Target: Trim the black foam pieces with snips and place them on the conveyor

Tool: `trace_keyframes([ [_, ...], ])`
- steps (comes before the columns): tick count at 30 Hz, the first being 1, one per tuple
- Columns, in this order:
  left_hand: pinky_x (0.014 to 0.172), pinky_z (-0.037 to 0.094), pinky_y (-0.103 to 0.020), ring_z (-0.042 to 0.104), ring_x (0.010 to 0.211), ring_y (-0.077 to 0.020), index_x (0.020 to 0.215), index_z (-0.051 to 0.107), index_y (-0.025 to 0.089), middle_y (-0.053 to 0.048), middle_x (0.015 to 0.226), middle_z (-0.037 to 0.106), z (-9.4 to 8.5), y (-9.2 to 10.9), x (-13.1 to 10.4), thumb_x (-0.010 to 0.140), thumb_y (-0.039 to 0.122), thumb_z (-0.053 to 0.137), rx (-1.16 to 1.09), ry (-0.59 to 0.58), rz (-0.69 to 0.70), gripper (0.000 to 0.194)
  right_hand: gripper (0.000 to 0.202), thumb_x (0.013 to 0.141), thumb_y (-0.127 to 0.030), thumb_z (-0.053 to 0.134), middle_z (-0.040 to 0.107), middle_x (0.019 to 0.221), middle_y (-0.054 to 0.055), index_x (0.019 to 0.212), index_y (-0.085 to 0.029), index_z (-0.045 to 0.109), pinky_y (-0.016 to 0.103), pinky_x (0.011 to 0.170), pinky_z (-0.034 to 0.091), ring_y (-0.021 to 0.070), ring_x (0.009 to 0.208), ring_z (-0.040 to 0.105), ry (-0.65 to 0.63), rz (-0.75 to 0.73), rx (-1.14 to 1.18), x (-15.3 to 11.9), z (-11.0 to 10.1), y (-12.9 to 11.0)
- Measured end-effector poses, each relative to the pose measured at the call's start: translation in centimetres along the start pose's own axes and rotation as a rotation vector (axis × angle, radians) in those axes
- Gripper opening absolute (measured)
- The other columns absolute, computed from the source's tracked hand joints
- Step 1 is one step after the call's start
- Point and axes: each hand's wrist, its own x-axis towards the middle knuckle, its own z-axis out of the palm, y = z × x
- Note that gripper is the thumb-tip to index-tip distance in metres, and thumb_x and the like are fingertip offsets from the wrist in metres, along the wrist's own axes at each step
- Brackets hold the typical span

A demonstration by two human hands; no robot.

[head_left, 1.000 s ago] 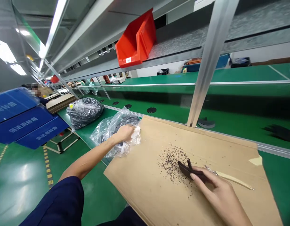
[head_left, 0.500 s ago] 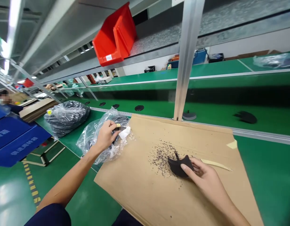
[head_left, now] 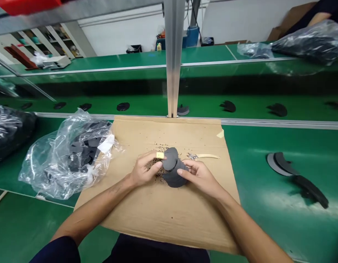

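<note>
Over the cardboard sheet (head_left: 158,223), both hands meet at dark plastic pieces. My left hand (head_left: 144,170), with yellow tape round one fingertip, pinches the edge of a rounded dark grey plastic piece (head_left: 171,157). My right hand (head_left: 200,177) grips a curved black plastic part (head_left: 174,179), thumb on top and fingers behind. The two pieces overlap and seem to touch. Under and around them lie many small black crumbs (head_left: 158,179). Just behind my right hand rests a pair of nippers (head_left: 204,156) with pale yellow handles.
A clear plastic bag (head_left: 56,160) of dark pieces lies at the left, another full bag (head_left: 10,128) beyond it. Curved black parts (head_left: 297,179) sit on the green bench at right. Several more lie on the belt (head_left: 202,109) behind a metal post (head_left: 173,58). A person's arm (head_left: 319,16) shows far right.
My left hand has come from the plastic bag to the middle of the cardboard with the rounded piece. My right hand has brought the curved part to meet it. The view has swung right and down.
</note>
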Motion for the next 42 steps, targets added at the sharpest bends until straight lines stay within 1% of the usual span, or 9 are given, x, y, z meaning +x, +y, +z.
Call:
trace_keyframes([
  [3,0.072,0.054,-0.022,0.066,0.078,-0.0127,0.095,0.066,0.015,-0.004,0.085,0.068,0.2,-0.1,-0.7,0.090,0.029,0.070,-0.080,0.128,-0.161,0.015,0.035,0.078,-0.050,0.076,0.071,0.083,0.003,0.086,-0.017,0.070,0.028,0.070,0.053,0.0155,0.076,0.065,0.009,0.023,0.011,0.1,0.2,0.3],
  [6,0.076,0.055,-0.023,0.065,0.080,-0.0126,0.112,0.066,0.015,-0.004,0.088,0.068,0.4,0.2,-1.0,0.092,0.028,0.068,-0.090,0.068,-0.195,0.024,0.034,0.078,-0.050,0.077,0.069,0.083,0.002,0.084,-0.017,0.069,0.026,0.069,0.051,0.0140,0.075,0.063,0.017,0.031,0.009,0.1,0.3,0.3],
  [10,0.070,0.053,-0.024,0.061,0.075,-0.0125,0.123,0.066,0.017,-0.005,0.090,0.070,0.5,0.6,-1.0,0.095,0.027,0.063,0.005,-0.085,-0.137,0.030,0.033,0.079,-0.050,0.077,0.066,0.079,0.000,0.082,-0.018,0.068,0.025,0.067,0.051,0.0125,0.072,0.060,0.029,0.015,0.001,0.1,0.4,0.0],
  [20,0.070,0.053,-0.025,0.060,0.081,-0.0132,0.136,0.060,0.022,-0.006,0.096,0.068,0.4,0.2,-1.0,0.097,0.023,0.059,0.025,-0.091,-0.025,0.039,0.037,0.082,-0.054,0.073,0.062,0.075,-0.001,0.087,-0.018,0.066,0.025,0.062,0.047,0.0119,0.068,0.055,0.057,0.011,-0.097,0.1,0.5,0.4],
  [28,0.063,0.051,-0.023,0.057,0.074,-0.0119,0.140,0.055,0.022,-0.003,0.087,0.062,0.3,0.3,-1.0,0.098,0.020,0.057,0.068,-0.109,0.046,0.042,0.036,0.086,-0.055,0.067,0.053,0.066,-0.004,0.082,-0.019,0.062,0.024,0.054,0.040,0.0105,0.059,0.047,0.062,-0.026,-0.169,0.0,0.6,0.4],
  [31,0.065,0.052,-0.023,0.058,0.074,-0.0119,0.140,0.055,0.022,-0.003,0.087,0.062,0.5,0.6,-0.9,0.099,0.018,0.055,0.093,-0.109,0.112,0.042,0.030,0.091,-0.048,0.063,0.055,0.065,-0.003,0.081,-0.020,0.064,0.025,0.054,0.042,0.0117,0.060,0.050,0.114,-0.141,-0.325,0.0,0.7,0.5],
  [35,0.069,0.056,-0.025,0.060,0.077,-0.0129,0.141,0.053,0.020,-0.003,0.089,0.063,0.4,1.0,-0.6,0.095,0.028,0.064,0.051,-0.045,0.042,0.048,0.013,0.095,-0.028,0.061,0.071,0.089,0.004,0.097,-0.022,0.072,0.032,0.073,0.054,0.0174,0.081,0.066,0.167,-0.449,-0.606,-0.3,1.0,0.5],
  [39,0.068,0.057,-0.024,0.064,0.081,-0.0129,0.121,0.068,0.019,-0.005,0.093,0.067,0.0,1.3,-0.1,0.092,0.036,0.069,-0.040,-0.025,0.075,0.033,0.021,0.093,-0.017,0.061,0.073,0.098,0.007,0.110,-0.024,0.072,0.033,0.071,0.060,0.0187,0.085,0.070,0.169,-0.650,-0.691,-0.6,1.1,1.0],
  [42,0.073,0.058,-0.027,0.066,0.086,-0.0144,0.122,0.067,0.018,-0.007,0.095,0.069,-0.1,1.6,0.1,0.096,0.033,0.064,-0.057,-0.050,0.100,0.031,0.025,0.093,-0.014,0.061,0.074,0.101,0.009,0.113,-0.023,0.072,0.031,0.070,0.062,0.0186,0.086,0.072,0.176,-0.730,-0.741,-0.7,1.0,1.6],
])
